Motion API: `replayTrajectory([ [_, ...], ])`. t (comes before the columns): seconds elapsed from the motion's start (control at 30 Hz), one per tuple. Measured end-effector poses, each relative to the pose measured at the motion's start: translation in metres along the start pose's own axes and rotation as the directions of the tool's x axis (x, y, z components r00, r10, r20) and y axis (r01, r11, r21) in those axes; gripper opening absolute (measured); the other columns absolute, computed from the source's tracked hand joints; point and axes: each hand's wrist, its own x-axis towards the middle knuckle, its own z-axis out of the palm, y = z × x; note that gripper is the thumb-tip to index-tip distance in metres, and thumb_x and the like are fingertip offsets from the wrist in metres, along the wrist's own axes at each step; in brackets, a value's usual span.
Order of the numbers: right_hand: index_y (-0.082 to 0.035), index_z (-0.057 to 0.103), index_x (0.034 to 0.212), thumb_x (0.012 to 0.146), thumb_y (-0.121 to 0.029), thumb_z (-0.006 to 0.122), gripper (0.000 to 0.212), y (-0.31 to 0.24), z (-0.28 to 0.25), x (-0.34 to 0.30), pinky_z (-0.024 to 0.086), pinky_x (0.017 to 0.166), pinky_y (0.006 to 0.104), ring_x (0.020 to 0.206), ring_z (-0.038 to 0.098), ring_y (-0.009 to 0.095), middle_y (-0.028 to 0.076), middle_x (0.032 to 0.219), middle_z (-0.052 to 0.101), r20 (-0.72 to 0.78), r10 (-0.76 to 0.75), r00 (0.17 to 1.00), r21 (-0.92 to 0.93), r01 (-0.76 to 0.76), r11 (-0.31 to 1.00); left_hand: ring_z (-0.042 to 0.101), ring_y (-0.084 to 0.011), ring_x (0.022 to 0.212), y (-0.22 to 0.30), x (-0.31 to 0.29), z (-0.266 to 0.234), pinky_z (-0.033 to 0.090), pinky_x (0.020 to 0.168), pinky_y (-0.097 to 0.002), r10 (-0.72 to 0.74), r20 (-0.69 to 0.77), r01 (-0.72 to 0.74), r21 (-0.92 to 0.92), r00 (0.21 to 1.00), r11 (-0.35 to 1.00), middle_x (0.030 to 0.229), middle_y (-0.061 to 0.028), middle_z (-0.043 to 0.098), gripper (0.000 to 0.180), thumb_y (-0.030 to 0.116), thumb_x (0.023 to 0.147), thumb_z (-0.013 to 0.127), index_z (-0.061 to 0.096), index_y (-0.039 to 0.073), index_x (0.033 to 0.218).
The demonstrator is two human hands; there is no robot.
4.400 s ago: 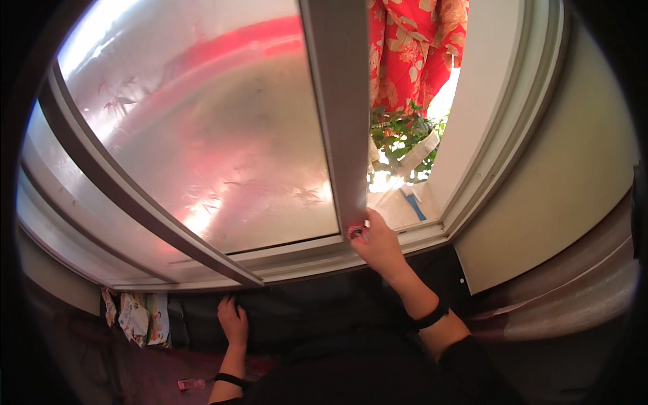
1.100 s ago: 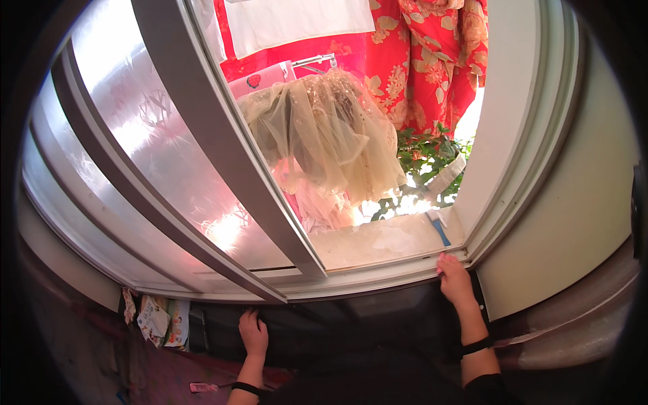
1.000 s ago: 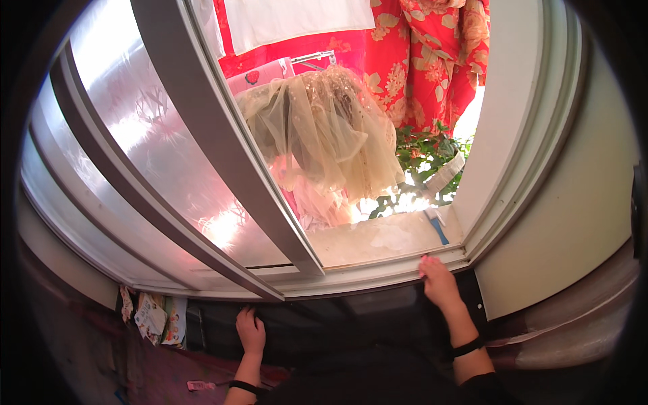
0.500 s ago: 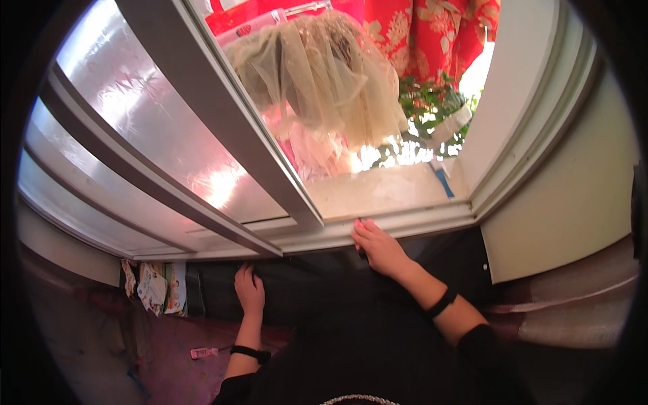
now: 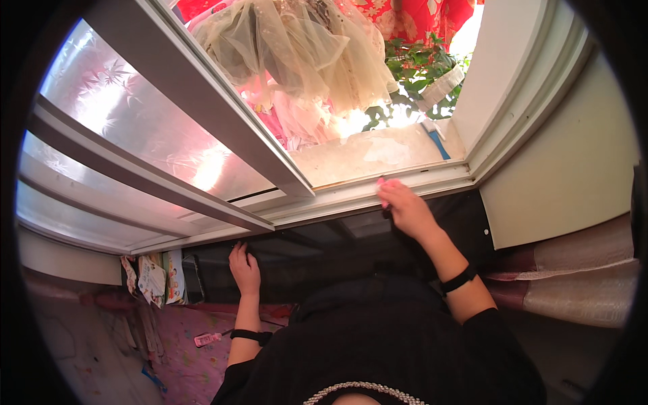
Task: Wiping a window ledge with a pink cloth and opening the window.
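My right hand [image 5: 410, 210] is closed over the lower track of the window frame [image 5: 351, 202]. A bit of pink and a small dark end show at its fingers; what it holds is mostly hidden and slightly blurred. My left hand [image 5: 244, 270] rests on the glossy black sill [image 5: 310, 243], fingers stretched out and holding nothing. Left of the opening stands the sliding window panel [image 5: 169, 142] with frosted glass. Outside the track, on the pale outer ledge [image 5: 364, 152], lies a small tool with a blue handle [image 5: 437, 143].
Sheer cream clothing [image 5: 290, 54] hangs in the opening, with green leaves [image 5: 412, 71] beside it. Papers or booklets [image 5: 152, 280] and a dark phone-like slab [image 5: 194, 278] sit at the sill's left end. A small pink bottle [image 5: 207, 339] lies below. Curtains [image 5: 567, 277] hang at right.
My right hand has moved rightward along the track. My left hand stays on the sill. The whole view has shifted, so the window sits higher and more of my black top shows.
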Motion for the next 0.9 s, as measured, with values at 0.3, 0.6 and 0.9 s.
replayTrajectory([
  [0.3, -0.004, 0.064, 0.116, 0.085, 0.002, 0.057, 0.033, 0.08, -0.063, -0.025, 0.042, 0.105, 0.0408, 0.123, 0.053, 0.036, 0.016, 0.123, 0.063, -0.005, 0.231, 0.973, -0.13, -0.23, 0.964, 0.051, -0.0359, 0.12, -0.003, 0.001, 0.001, 0.039, 0.103, -0.0451, -0.001, -0.011, 0.002, 0.022, 1.0, 1.0, 0.129, -0.018, 0.057, 0.033, 0.007, 0.088, 0.054, 0.06, 0.0, 0.12],
  [0.6, -0.003, 0.06, 0.098, 0.092, -0.008, 0.053, 0.011, 0.076, -0.091, 0.031, 0.049, 0.075, 0.0435, 0.084, 0.062, 0.038, 0.019, 0.091, 0.064, -0.152, 0.509, 0.847, 0.012, -0.513, 0.858, 0.05, -0.0364, 0.121, 0.002, 0.001, -0.003, 0.039, 0.105, -0.0439, -0.001, -0.005, 0.001, 0.011, 1.0, 1.0, 0.13, -0.019, 0.056, 0.033, 0.008, 0.09, 0.052, 0.059, -0.001, 0.121],
  [0.9, -0.008, 0.064, 0.088, 0.081, -0.001, 0.051, 0.017, 0.1, -0.059, 0.034, 0.049, 0.085, 0.0458, 0.101, 0.059, 0.033, 0.012, 0.097, 0.063, 0.002, 0.474, 0.88, -0.502, -0.41, 0.762, 0.051, -0.0351, 0.121, 0.003, 0.003, -0.001, 0.038, 0.104, -0.0448, -0.007, -0.021, 0.008, 0.044, 1.0, 0.999, 0.129, -0.0182, 0.057, 0.033, 0.008, 0.088, 0.054, 0.06, 0.0, 0.119],
])
